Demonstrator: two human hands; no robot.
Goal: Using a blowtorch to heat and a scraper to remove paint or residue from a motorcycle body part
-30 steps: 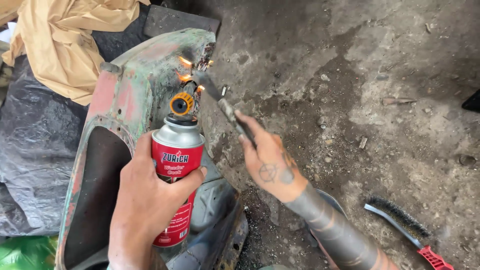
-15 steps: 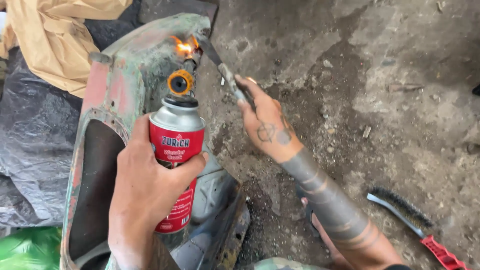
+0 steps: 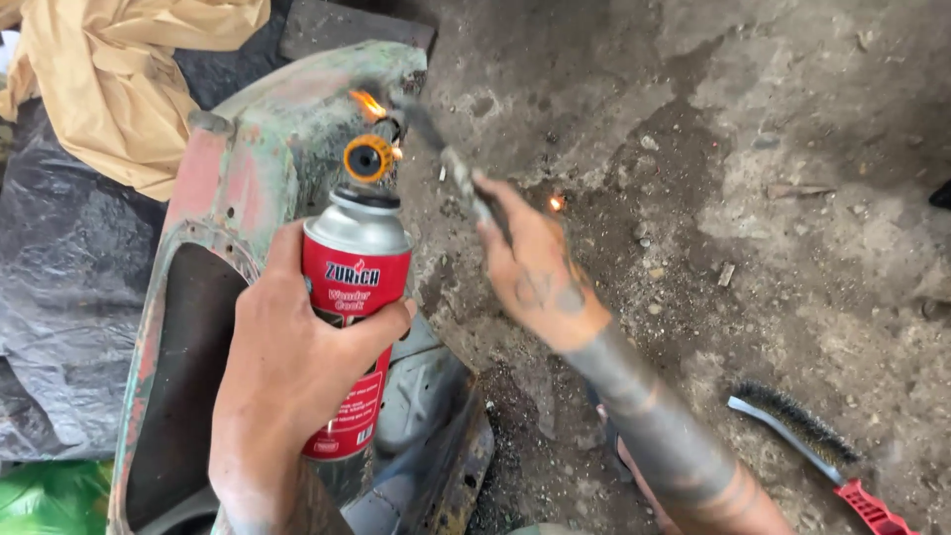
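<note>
My left hand [image 3: 287,381] grips a red and silver gas canister [image 3: 354,297] with an orange torch head [image 3: 368,159] on top. A small flame [image 3: 369,103] burns on the upper edge of a rusty green and red metal body panel [image 3: 248,159] that lies on the ground. My right hand [image 3: 530,263], its forearm tattooed, holds a thin dark metal scraper [image 3: 446,159] whose tip reaches the burning spot. A spark [image 3: 557,202] glows just right of that hand.
A wire brush [image 3: 807,446] with a red handle lies on the dirty concrete floor [image 3: 753,198] at lower right. Yellow cloth [image 3: 119,79] and black plastic sheeting [image 3: 59,277] lie to the left of the panel, something green [image 3: 50,500] at bottom left.
The flame on the panel's edge has shrunk. My right hand has shifted the scraper slightly along the burning edge, and a spark has flown off to the right. The canister stays in place.
</note>
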